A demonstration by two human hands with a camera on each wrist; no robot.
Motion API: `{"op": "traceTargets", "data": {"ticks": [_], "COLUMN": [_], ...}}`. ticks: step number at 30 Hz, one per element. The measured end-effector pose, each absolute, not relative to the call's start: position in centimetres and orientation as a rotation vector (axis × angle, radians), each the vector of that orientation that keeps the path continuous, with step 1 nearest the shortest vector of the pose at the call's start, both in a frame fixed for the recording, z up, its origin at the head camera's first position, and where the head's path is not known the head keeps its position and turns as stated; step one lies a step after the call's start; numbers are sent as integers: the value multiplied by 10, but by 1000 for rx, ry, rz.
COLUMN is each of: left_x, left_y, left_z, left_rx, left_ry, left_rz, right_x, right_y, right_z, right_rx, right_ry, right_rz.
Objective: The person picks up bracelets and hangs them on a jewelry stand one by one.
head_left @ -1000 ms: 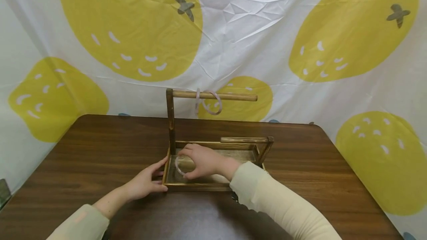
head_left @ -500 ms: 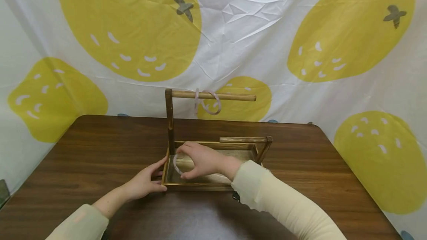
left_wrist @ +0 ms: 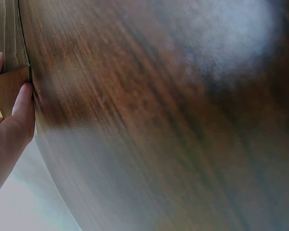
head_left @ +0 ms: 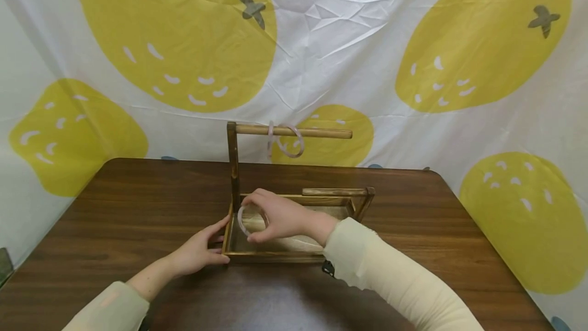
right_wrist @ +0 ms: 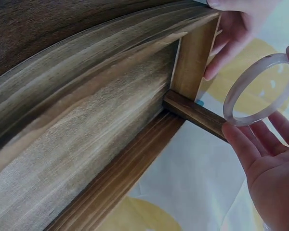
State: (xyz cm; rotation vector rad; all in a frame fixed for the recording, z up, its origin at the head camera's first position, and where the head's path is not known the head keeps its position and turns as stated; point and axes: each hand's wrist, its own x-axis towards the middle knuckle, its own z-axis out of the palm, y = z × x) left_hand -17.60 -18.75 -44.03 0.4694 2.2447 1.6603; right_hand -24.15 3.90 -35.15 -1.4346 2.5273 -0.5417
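My right hand (head_left: pixel 285 216) pinches a pale pinkish bangle (head_left: pixel 241 221) between thumb and fingertips, over the left part of a wooden tray (head_left: pixel 275 257). In the right wrist view the bangle (right_wrist: pixel 238 86) is a translucent ring with faint streaks, held by its edge beside the dark post. My left hand (head_left: pixel 197 252) rests against the tray's left end, fingers spread and mostly straight, thumb at the front corner. The left wrist view shows the thumb and a fingertip on the end wall (left_wrist: pixel 12 91). Two similar bangles (head_left: pixel 291 142) hang from the upper bar (head_left: pixel 326 133).
A tall post (head_left: pixel 233 167) rises from the tray's back left and carries the upper bar. At the right, a short post (head_left: pixel 365 204) carries a lower bar (head_left: pixel 335 192). The dark wood table (head_left: pixel 161 203) meets a lemon-print cloth (head_left: pixel 340 55) behind.
My right hand has lifted slightly with the bangle, which has turned so that more of its ring shows. My left hand stays against the tray's end.
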Motion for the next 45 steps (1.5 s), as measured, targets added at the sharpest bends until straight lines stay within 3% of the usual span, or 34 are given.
{"op": "traceTargets", "data": {"ticks": [45], "left_x": [-174], "left_y": [-186], "left_z": [-438], "left_rx": [460], "left_ry": [2258], "left_rz": [1658], "right_x": [-240], "right_y": [69], "right_z": [-313], "right_rx": [-1322], "right_ry": [2338], "right_rz": [-1135]}}
